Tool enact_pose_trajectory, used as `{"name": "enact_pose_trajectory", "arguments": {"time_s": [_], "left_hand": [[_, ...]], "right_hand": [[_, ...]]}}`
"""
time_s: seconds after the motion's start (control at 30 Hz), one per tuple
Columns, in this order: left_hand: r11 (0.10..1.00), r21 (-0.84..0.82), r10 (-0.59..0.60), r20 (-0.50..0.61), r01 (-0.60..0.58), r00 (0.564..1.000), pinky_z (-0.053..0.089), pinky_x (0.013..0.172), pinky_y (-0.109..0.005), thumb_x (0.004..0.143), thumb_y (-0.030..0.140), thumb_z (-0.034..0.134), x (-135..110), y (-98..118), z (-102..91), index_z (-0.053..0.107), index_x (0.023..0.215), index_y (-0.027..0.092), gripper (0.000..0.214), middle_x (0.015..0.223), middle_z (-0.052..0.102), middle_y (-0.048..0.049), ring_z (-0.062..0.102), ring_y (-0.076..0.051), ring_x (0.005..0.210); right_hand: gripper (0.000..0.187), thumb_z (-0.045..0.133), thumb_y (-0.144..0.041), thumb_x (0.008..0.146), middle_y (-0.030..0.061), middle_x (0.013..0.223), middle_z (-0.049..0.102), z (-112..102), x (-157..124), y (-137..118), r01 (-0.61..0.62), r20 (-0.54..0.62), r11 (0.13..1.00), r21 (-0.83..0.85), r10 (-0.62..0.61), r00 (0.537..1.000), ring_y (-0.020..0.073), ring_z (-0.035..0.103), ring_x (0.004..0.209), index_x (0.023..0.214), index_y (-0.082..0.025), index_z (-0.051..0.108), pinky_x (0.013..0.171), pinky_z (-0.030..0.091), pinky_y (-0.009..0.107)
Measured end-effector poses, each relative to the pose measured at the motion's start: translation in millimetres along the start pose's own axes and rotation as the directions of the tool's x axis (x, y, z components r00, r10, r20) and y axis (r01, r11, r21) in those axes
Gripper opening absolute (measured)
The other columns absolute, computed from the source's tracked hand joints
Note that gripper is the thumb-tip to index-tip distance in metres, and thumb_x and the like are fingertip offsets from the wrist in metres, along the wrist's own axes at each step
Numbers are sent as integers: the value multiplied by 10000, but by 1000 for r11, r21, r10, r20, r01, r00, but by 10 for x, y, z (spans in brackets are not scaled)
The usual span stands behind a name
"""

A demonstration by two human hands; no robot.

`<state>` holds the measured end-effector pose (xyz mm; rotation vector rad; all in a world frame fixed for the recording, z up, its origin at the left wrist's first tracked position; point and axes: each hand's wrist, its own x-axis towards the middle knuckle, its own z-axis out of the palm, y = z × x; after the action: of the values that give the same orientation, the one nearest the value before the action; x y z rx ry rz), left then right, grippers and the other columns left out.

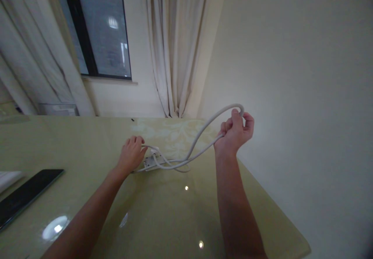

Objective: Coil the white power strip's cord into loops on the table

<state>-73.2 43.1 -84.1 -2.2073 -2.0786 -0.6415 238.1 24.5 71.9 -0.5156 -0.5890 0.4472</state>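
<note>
A white power strip lies on the table, with a white plug seated at its upper side. White cable runs from around the strip up to my right hand, whose fingers are closed on a raised loop of it. The loop arches above the tabletop at the right. My left hand is beside the strip's left end, with a thinner stretch of cable between its thumb and fingers. Near the strip the cable strands cross one another, and I cannot follow each one.
The glossy yellowish table meets the wall on the right. A black flat device and a white object lie at the left. Behind the table hang curtains beside a window. A small dark bit sits near the far edge.
</note>
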Motion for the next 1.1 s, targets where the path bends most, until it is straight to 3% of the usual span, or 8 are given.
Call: {"name": "enact_pose_trajectory", "arguments": {"time_s": [0.07,0.2,0.3,0.4,0.6,0.77,0.97,1.1], "left_hand": [[988,-133,77,0,-77,997,513,976,-488,951,296,451,8,97,16,613,1020,183,209,1120,702,-205,656,-351,1106],[947,-296,171,137,-124,976,567,807,-386,905,288,465,-8,171,66,618,955,208,180,946,731,-105,703,-261,890],[879,-459,228,161,-132,960,601,830,-390,845,345,556,-40,165,150,647,1196,177,400,1224,734,-157,732,-272,1004],[797,-582,277,116,-161,954,622,873,-425,832,356,580,-59,176,243,583,1415,173,611,1446,648,-203,742,-266,984],[830,-492,350,96,-261,932,512,1132,-490,838,261,608,-24,178,264,715,1253,202,433,1327,716,-178,686,-311,1215],[806,-532,380,133,-257,916,442,1210,-489,861,257,587,-29,144,243,678,1281,207,432,1394,687,-164,625,-301,1338],[783,-569,404,156,-253,901,460,1184,-483,840,261,620,-70,90,233,638,1384,212,546,1320,654,-142,616,-292,1286],[803,-562,353,185,-195,917,535,1074,-456,850,302,657,-33,12,66,660,1356,226,512,1292,571,-123,640,-267,1126]], "right_hand": [[463,868,-396,747,-154,571,380,11,-10,6,-39,11,999,15,39,999,41,248,408,924,-277,458,355,187,177],[448,856,-386,751,-155,570,376,34,-39,7,-67,11,998,-9,67,998,40,242,408,905,-274,451,357,185,181],[451,860,-400,755,-152,580,370,48,-63,15,-65,27,998,-16,66,997,41,254,410,898,-272,453,357,180,187],[473,877,-424,746,-148,599,382,62,-97,31,-62,65,998,-10,63,996,39,272,412,894,-269,456,357,172,192],[461,884,-395,699,-140,614,414,71,-123,60,-86,58,996,-2,86,995,31,278,421,878,-261,481,353,180,183],[451,895,-336,675,-144,599,422,71,-142,60,-104,71,993,57,100,992,27,261,417,866,-253,494,347,178,170],[440,895,-323,676,-142,603,433,76,-175,55,-97,85,994,48,93,992,27,259,420,874,-252,507,354,188,171],[435,882,-359,686,-134,612,447,58,-134,66,-74,72,997,-6,75,995,35,286,432,875,-256,504,368,199,179]]}}
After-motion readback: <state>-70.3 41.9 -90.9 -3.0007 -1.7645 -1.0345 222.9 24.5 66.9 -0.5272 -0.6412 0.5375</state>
